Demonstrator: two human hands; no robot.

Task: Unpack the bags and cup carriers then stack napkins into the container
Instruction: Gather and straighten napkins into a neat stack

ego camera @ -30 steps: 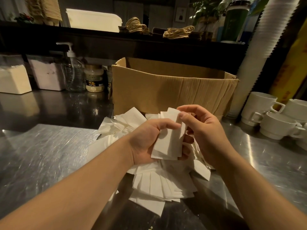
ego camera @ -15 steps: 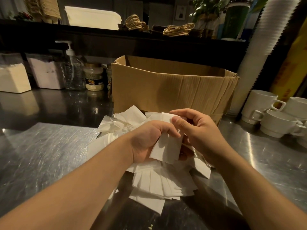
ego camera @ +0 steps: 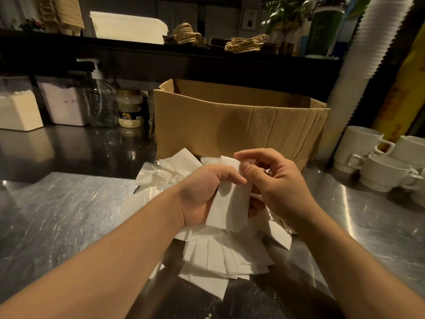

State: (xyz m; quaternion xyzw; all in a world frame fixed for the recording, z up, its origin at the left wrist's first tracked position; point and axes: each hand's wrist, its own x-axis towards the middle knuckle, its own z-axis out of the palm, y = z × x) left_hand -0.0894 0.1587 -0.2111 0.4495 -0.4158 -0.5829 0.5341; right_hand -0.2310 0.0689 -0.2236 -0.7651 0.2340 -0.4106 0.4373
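Observation:
A loose heap of white folded napkins [ego camera: 216, 256] lies on the steel counter [ego camera: 57, 215] in front of an open cardboard box [ego camera: 230, 125]. My left hand [ego camera: 202, 194] grips a small upright bundle of napkins [ego camera: 230, 203] above the heap. My right hand [ego camera: 273, 183] is curled against the bundle's right side, thumb and forefinger pinching its top edge. The inside of the box is hidden from here.
White mugs [ego camera: 377, 169] stand stacked at the right beside a tall sleeve of white cups [ego camera: 358, 72]. A pump bottle [ego camera: 101, 102], a jar [ego camera: 130, 109] and powder tubs [ego camera: 18, 109] line the back left. A white lidded container [ego camera: 128, 27] and twine-handled bags [ego camera: 246, 43] sit on the shelf.
Both hands with the napkin bundle sank slightly toward the heap. My right hand's fingers shifted along the bundle's top edge.

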